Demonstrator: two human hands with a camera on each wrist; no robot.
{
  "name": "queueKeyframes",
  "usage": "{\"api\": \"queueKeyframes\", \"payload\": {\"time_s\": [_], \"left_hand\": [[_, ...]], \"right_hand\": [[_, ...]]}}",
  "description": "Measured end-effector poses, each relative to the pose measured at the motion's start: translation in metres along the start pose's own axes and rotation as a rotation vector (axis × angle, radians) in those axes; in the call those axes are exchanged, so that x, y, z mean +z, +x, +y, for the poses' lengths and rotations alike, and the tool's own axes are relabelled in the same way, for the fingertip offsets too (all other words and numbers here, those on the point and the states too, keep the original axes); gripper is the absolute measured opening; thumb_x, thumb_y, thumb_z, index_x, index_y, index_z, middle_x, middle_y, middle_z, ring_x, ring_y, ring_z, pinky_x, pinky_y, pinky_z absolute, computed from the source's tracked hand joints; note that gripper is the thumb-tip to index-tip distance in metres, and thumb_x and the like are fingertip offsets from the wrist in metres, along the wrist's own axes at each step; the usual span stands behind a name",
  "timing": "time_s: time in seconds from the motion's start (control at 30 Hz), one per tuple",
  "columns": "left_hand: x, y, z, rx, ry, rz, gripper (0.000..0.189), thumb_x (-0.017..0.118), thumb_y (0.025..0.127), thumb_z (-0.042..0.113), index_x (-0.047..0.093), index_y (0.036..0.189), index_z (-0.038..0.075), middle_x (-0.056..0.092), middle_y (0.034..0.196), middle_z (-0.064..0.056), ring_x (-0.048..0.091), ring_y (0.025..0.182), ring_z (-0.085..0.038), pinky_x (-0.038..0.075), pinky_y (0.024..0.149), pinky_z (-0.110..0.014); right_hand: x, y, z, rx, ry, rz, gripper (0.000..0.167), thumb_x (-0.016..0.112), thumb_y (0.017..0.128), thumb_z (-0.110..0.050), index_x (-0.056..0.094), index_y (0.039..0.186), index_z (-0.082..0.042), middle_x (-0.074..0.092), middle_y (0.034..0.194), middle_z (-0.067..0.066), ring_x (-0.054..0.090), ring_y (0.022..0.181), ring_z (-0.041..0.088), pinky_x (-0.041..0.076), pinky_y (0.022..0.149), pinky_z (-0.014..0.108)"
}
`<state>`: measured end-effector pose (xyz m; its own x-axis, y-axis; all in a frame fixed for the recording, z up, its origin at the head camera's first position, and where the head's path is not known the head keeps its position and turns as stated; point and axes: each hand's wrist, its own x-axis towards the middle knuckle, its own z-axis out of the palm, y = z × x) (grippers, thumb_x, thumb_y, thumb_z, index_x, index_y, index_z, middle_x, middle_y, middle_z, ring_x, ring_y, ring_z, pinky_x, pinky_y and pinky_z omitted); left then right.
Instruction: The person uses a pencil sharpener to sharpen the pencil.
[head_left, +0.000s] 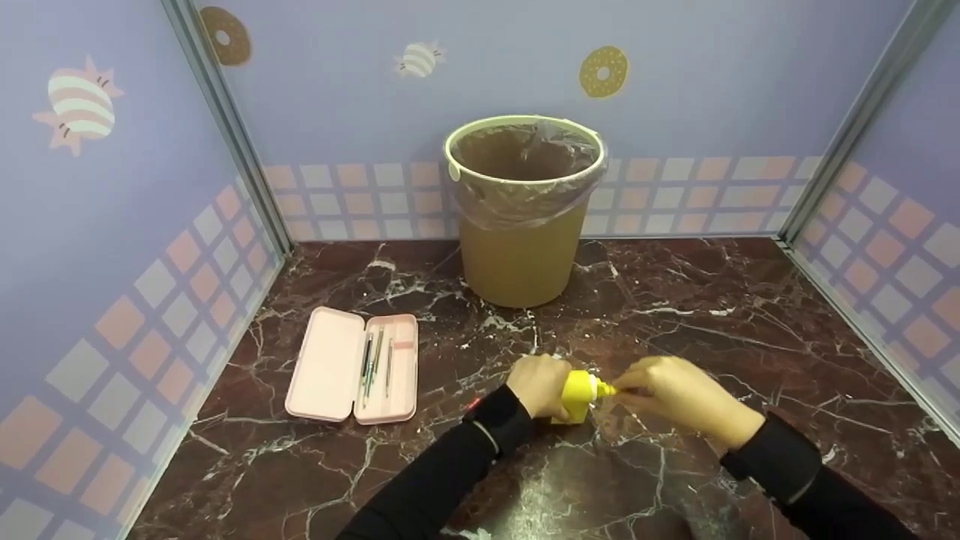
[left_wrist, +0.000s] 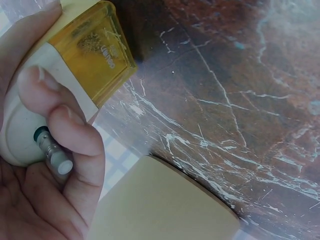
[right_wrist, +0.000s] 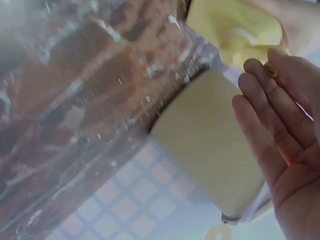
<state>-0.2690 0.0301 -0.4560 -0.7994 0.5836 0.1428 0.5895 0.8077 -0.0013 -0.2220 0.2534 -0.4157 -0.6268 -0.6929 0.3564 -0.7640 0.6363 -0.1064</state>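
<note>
My left hand [head_left: 538,382] grips a yellow hand-crank pencil sharpener [head_left: 577,397] low over the table. A see-through amber drawer [left_wrist: 97,57] on it holds dark shavings. Out of the sharpener's pale round face, between the curled left fingers, sticks the end of a pencil [left_wrist: 60,162] with a metal ferrule and white eraser; the rest of it is hidden. My right hand [head_left: 660,390] is at the opposite end, thumb and fingertips pinching the small yellow crank handle [right_wrist: 271,70]. Its other fingers are loosely bent.
Left of the hands lies an opened pink pencil case [head_left: 322,367] with several pencils [head_left: 371,367] in its tray. A tan waste bin [head_left: 521,255] lined with a clear bag stands behind the hands, near the back wall. Patterned panels enclose the marbled table [head_left: 750,315].
</note>
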Motion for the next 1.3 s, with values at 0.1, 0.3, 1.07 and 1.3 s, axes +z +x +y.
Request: {"api": "queueKeyframes", "payload": {"time_s": [0.1, 0.3, 1.07, 1.3], "left_hand": [[0.0, -0.001, 0.001, -0.005, 0.007, -0.002, 0.049, 0.096, 0.058, 0.046, 0.072, 0.089, 0.016, 0.076, 0.084, 0.002, 0.072, 0.073, -0.018, 0.056, 0.061, -0.035], [0.001, -0.001, 0.003, -0.002, 0.022, 0.004, 0.05, 0.096, 0.058, 0.047, 0.073, 0.09, 0.016, 0.076, 0.083, 0.002, 0.072, 0.073, -0.018, 0.056, 0.06, -0.035], [0.0, -0.001, 0.001, 0.001, -0.002, 0.007, 0.05, 0.096, 0.058, 0.047, 0.072, 0.09, 0.016, 0.076, 0.084, 0.001, 0.072, 0.074, -0.018, 0.056, 0.061, -0.034], [0.001, -0.001, 0.0, -0.006, -0.003, 0.012, 0.05, 0.096, 0.057, 0.045, 0.072, 0.089, 0.016, 0.077, 0.085, 0.001, 0.072, 0.074, -0.019, 0.056, 0.061, -0.035]], "right_hand": [[-0.002, 0.007, 0.007, 0.033, -0.029, 0.015, 0.013, 0.081, 0.083, -0.014, 0.08, 0.096, -0.011, 0.077, 0.084, 0.001, 0.07, 0.071, 0.013, 0.059, 0.068, 0.031], [0.008, 0.021, 0.025, 0.111, -0.044, 0.018, 0.013, 0.08, 0.084, -0.015, 0.081, 0.097, -0.012, 0.079, 0.087, 0.003, 0.073, 0.075, 0.017, 0.06, 0.07, 0.036], [0.065, 0.007, 0.035, 0.164, 0.13, -0.106, 0.024, 0.083, 0.082, -0.015, 0.068, 0.065, -0.012, 0.067, 0.061, -0.003, 0.048, 0.054, -0.002, 0.046, 0.052, 0.021], [0.061, -0.005, 0.02, 0.101, 0.192, -0.108, 0.005, 0.081, 0.083, -0.01, 0.078, 0.081, -0.013, 0.077, 0.077, -0.003, 0.067, 0.066, 0.003, 0.055, 0.061, 0.022]]}}
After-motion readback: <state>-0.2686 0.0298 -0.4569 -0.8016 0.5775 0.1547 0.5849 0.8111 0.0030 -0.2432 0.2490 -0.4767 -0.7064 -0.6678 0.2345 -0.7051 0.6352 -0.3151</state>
